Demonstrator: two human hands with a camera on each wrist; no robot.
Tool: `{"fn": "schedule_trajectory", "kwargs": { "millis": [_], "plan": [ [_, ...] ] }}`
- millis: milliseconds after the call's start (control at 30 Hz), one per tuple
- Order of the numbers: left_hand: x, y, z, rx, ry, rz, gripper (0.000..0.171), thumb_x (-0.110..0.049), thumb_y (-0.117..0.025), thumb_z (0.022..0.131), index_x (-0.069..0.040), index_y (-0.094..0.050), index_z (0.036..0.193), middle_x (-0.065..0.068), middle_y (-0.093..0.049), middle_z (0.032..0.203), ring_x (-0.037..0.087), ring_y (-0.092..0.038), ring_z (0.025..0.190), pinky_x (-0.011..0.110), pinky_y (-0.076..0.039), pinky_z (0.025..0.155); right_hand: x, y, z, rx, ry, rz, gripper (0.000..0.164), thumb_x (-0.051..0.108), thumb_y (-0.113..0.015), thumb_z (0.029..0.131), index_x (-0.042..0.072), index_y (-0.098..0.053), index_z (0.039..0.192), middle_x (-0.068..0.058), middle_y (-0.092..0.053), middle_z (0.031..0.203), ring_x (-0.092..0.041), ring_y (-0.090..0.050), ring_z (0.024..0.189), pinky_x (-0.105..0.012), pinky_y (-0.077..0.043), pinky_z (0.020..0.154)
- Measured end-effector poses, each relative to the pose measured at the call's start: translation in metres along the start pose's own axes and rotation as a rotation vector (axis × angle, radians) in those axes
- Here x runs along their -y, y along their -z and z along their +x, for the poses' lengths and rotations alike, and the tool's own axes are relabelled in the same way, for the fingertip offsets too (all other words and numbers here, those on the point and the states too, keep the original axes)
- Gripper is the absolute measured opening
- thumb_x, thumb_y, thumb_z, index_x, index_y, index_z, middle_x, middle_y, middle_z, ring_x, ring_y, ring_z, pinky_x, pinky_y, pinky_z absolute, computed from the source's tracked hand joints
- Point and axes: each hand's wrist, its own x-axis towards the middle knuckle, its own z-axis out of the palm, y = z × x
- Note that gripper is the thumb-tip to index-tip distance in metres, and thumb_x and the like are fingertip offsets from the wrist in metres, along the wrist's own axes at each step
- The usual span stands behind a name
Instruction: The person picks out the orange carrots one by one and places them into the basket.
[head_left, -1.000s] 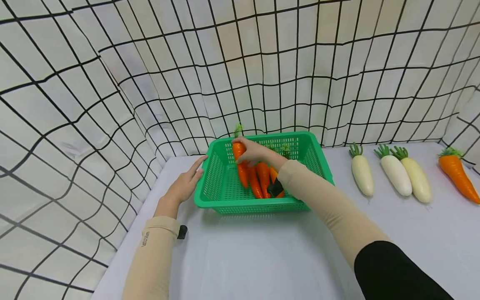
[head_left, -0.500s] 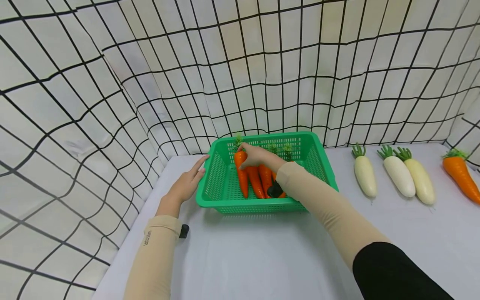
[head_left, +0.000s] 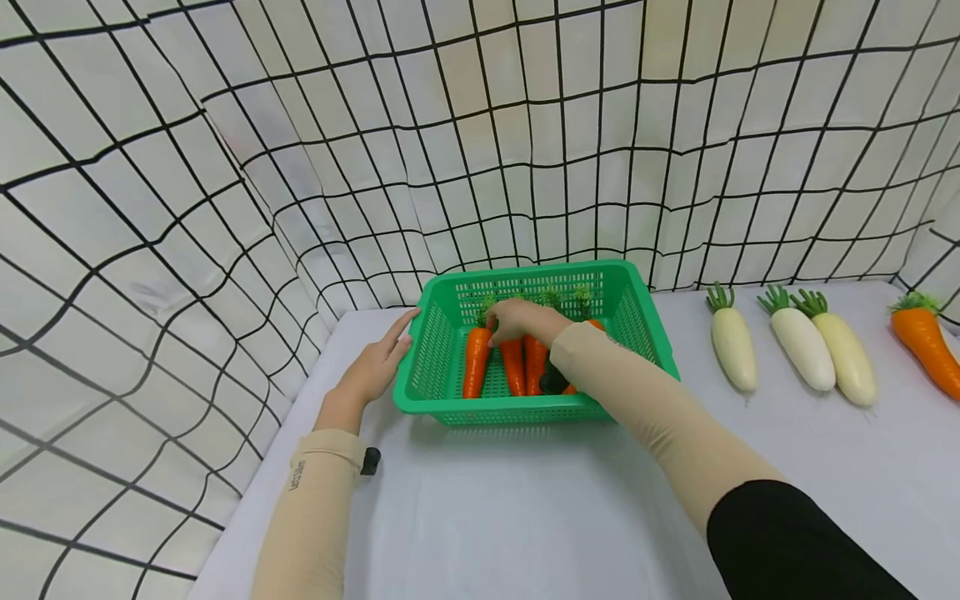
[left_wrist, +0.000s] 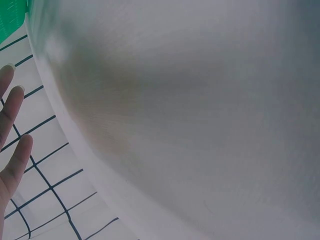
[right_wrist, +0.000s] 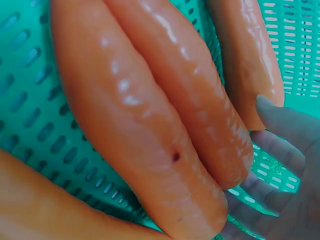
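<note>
In the head view my right hand [head_left: 517,321] is inside the green basket [head_left: 427,408], beside the top of the leftmost carrot [head_left: 476,367]. That carrot lies on the basket floor with its leafy end to the back. In the right wrist view the thumb [right_wrist: 285,117] overlaps the crown of a carrot [right_wrist: 247,55], and the fingers spread behind the ends of two other carrots [right_wrist: 150,130]. My left hand [head_left: 369,371] rests with straight fingers against the basket's left rim. Only its fingertips [left_wrist: 17,155] show in the left wrist view.
Three white radishes [head_left: 733,350] lie on the white table [head_left: 525,508] right of the basket. A large carrot [head_left: 926,346] sits farther right. Black netting [head_left: 525,142] over white cloth rises behind and along the left.
The leftmost carrot has come down and toward me into the basket, now lying flat beside the others. My right hand has lowered with it and loosened. The left hand stays at the rim.
</note>
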Motion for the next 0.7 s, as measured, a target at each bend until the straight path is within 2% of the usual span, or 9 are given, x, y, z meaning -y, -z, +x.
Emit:
{"fn": "schedule_trajectory", "kwargs": {
  "millis": [100, 267, 400, 500, 700],
  "plan": [
    [-0.001, 0.000, -0.001, -0.001, 0.000, -0.002, 0.056, -0.049, -0.022, 0.112, -0.030, -0.018, 0.165, 0.022, -0.067, 0.100, 0.041, -0.065, 0.100, 0.058, -0.049, 0.083, -0.001, 0.002, -0.001, -0.011, -0.001, 0.030, 0.043, 0.026, -0.067, 0.103, 0.008, -0.060, 0.141, -0.014, -0.047, 0.153, -0.031, -0.050, 0.134, -0.044, -0.044, 0.105],
    [-0.001, 0.000, 0.000, 0.002, -0.008, 0.002, 0.057, -0.050, -0.021, 0.112, -0.029, -0.017, 0.165, 0.035, -0.060, 0.129, 0.050, -0.061, 0.115, 0.062, -0.048, 0.087, -0.005, 0.009, -0.008, -0.069, 0.020, 0.102, 0.035, 0.020, -0.066, 0.103, 0.009, -0.064, 0.136, -0.014, -0.051, 0.149, -0.030, -0.054, 0.127, -0.043, -0.047, 0.101],
    [0.001, 0.001, 0.001, 0.008, 0.003, 0.012, 0.059, -0.052, -0.020, 0.112, -0.027, -0.017, 0.165, 0.036, -0.049, 0.144, 0.055, -0.054, 0.125, 0.066, -0.046, 0.092, -0.011, 0.020, -0.017, -0.096, 0.053, 0.157, 0.031, 0.016, -0.063, 0.104, 0.007, -0.065, 0.133, -0.015, -0.053, 0.146, -0.028, -0.061, 0.114, -0.039, -0.051, 0.092],
    [0.001, 0.001, 0.000, 0.006, 0.004, 0.014, 0.060, -0.053, -0.020, 0.111, -0.027, -0.017, 0.165, 0.035, -0.051, 0.143, 0.055, -0.055, 0.123, 0.065, -0.047, 0.091, -0.019, 0.030, -0.024, -0.119, 0.085, 0.211, 0.031, 0.014, -0.062, 0.104, 0.005, -0.065, 0.134, -0.016, -0.057, 0.141, -0.028, -0.063, 0.112, -0.039, -0.053, 0.089],
    [0.000, 0.001, 0.001, 0.010, -0.003, 0.016, 0.060, -0.053, -0.020, 0.111, -0.028, -0.016, 0.165, 0.035, -0.056, 0.135, 0.053, -0.058, 0.119, 0.064, -0.048, 0.089, -0.040, 0.050, -0.046, -0.147, 0.119, 0.365, 0.035, 0.015, -0.061, 0.105, 0.002, -0.061, 0.137, -0.020, -0.064, 0.132, -0.039, -0.065, 0.112, -0.049, -0.050, 0.098]
  ]
}}
